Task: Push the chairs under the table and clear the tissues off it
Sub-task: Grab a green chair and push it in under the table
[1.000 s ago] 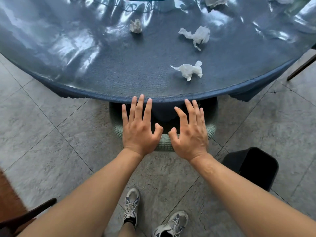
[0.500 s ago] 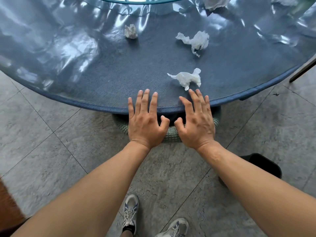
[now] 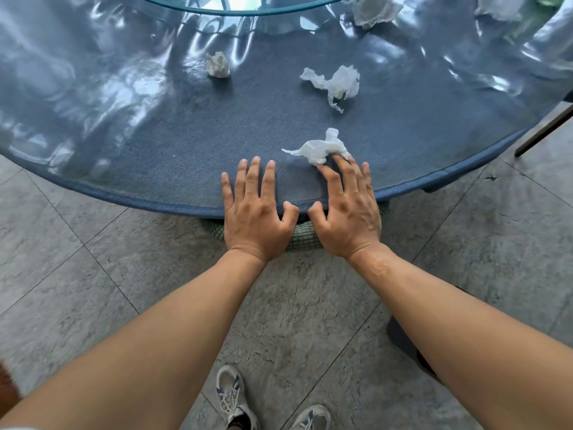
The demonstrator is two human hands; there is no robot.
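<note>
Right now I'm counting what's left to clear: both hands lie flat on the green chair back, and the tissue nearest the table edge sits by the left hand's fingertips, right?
Not quite. In the head view that tissue sits by the right hand, not the left hand; the rest holds.

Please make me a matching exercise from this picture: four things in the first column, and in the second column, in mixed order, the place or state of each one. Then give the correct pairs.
Column 1
1. nearest tissue
2. small balled tissue
3. chair
4. left hand

Column 2
A. mostly hidden under the table edge, only its green woven back showing
B. flat, fingers straight, on the chair back, fingertips over the table edge
C. at the fingertips of the right hand
D. alone, further in on the left part of the table

Pairs: 1-C, 2-D, 3-A, 4-B
</note>
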